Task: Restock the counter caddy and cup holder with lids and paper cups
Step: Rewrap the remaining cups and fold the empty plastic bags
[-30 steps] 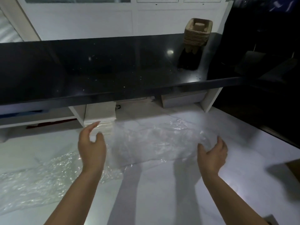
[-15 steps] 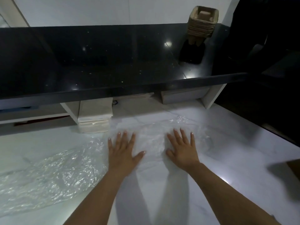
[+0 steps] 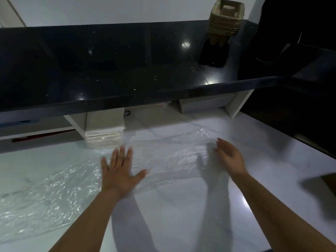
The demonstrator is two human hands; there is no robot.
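the left hand [image 3: 121,171] lies flat on a clear plastic bag [image 3: 169,157], with its fingers straight and spread. it holds nothing. the right hand [image 3: 230,159] is at the other end of the bag, side on and blurry. its fingers look loose and it does not seem to grab anything. the bag lies flat on the white table [image 3: 181,215]. a second crinkly plastic bag [image 3: 45,195] lies to the left. no lids or paper cups can be seen here. a stack of brown cup trays [image 3: 226,19] stands far back on the dark shelf [image 3: 109,70]. a stack of napkins [image 3: 104,130] sits under it. the bag is thin and slippery, so it could slide off the smooth table or bunch up if the hands push too fast.
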